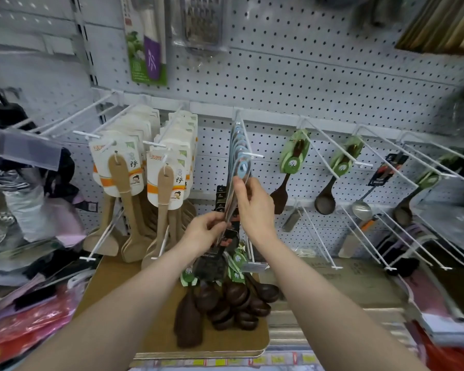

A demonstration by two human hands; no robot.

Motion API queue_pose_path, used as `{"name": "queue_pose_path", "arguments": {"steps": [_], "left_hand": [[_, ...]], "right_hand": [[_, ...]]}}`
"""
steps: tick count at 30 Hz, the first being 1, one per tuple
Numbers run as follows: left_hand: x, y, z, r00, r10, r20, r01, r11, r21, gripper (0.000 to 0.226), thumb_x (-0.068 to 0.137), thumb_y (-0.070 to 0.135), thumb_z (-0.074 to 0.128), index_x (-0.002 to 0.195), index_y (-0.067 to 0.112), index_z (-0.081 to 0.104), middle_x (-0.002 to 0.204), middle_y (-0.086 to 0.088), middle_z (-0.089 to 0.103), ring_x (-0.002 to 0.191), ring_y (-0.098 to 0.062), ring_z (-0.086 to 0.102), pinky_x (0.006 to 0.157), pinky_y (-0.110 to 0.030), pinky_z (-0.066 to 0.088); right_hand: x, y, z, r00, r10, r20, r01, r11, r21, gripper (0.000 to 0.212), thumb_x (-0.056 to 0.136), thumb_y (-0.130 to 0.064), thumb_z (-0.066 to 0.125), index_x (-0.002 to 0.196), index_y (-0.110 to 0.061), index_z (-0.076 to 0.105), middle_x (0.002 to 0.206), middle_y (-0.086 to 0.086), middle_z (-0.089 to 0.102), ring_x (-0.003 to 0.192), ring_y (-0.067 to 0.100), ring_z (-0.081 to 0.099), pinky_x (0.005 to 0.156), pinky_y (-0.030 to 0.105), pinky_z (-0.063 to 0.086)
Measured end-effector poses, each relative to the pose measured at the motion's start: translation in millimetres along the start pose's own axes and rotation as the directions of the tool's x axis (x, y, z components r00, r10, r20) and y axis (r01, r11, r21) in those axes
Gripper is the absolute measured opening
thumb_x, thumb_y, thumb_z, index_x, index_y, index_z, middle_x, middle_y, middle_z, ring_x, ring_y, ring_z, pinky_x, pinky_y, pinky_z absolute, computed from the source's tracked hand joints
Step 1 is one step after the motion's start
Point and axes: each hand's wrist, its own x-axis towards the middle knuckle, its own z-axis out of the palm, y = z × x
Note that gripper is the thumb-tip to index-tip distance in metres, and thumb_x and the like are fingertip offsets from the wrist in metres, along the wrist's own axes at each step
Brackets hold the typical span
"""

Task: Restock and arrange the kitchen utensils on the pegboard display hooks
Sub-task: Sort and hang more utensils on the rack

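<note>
The pegboard (306, 76) is standing behind both hands. Below the hands, a cardboard sheet (113, 285) is holding a pile of dark wooden spoons (233, 301). A bunch of flat packs (240, 162) is hanging on 1 white hook (253, 155), just above the grip. The right hand (253, 204) is pinching the front edge of the bunch, thumb and fingers closed on it. The left hand (205, 230), a little lower, is gripping the bottom part of the packs. The packs are looking light, thin and bendy, and the shiny plastic is probably slippery. I think holding near the card top, close to the hole, is the best way, since the lower end is hanging free.
</note>
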Motion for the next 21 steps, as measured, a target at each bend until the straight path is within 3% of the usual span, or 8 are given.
{"name": "queue_pose_path", "arguments": {"steps": [5,7,12,16,21], "left_hand": [[-7,-16,-2,0.996,-0.040,-0.085,0.038,0.999,-0.027,0.048,0.090,0.009,0.064,0.135,0.019,0.052,0.133,0.005,0.057,0.124,-0.011,0.051,0.109,-0.035,0.039],[-18,-24,-4,0.993,-0.068,-0.101,0.064,0.997,-0.042,0.054,0.090,0.008,0.064,0.140,0.017,0.047,0.138,0.006,0.051,0.129,-0.009,0.045,0.112,-0.034,0.034],[-51,-45,-2,0.990,-0.100,-0.098,0.094,0.994,-0.060,0.043,0.090,0.001,0.062,0.131,0.014,0.055,0.119,0.000,0.060,0.114,-0.012,0.055,0.103,-0.027,0.041],[-82,-80,6,0.992,-0.118,-0.054,0.116,0.992,-0.040,0.036,0.089,-0.003,0.061,0.111,0.024,0.060,0.102,0.005,0.064,0.098,-0.009,0.060,0.093,-0.022,0.046],[-119,-130,15,0.962,-0.269,-0.055,0.265,0.962,-0.072,0.033,0.088,-0.008,0.059,0.117,0.009,0.062,0.104,-0.004,0.063,0.092,-0.008,0.059,0.097,-0.029,0.045]], "right_hand": [[-19,21,12,0.998,0.000,-0.060,-0.002,1.000,-0.029,0.031,0.092,-0.047,0.059,0.104,-0.023,0.045,0.078,-0.007,0.058,0.071,0.010,0.058,0.065,0.033,0.050],[-36,33,19,0.997,0.007,-0.071,-0.011,0.998,-0.056,0.026,0.094,-0.039,0.061,0.101,-0.021,0.043,0.074,-0.007,0.054,0.066,0.012,0.056,0.063,0.036,0.049],[-86,56,34,1.000,0.004,-0.018,-0.007,0.988,-0.157,0.012,0.096,-0.026,0.059,0.097,-0.023,0.047,0.072,-0.010,0.057,0.064,0.013,0.057,0.060,0.032,0.043],[-135,79,51,0.995,0.008,0.095,0.013,0.977,-0.214,0.007,0.094,-0.019,0.058,0.098,-0.022,0.053,0.078,-0.008,0.061,0.070,0.015,0.061,0.061,0.034,0.047],[-188,115,71,0.983,0.074,0.168,-0.023,0.957,-0.290,0.010,0.087,-0.009,0.064,0.092,-0.018,0.064,0.083,-0.003,0.066,0.073,0.019,0.064,0.062,0.035,0.052]]}}
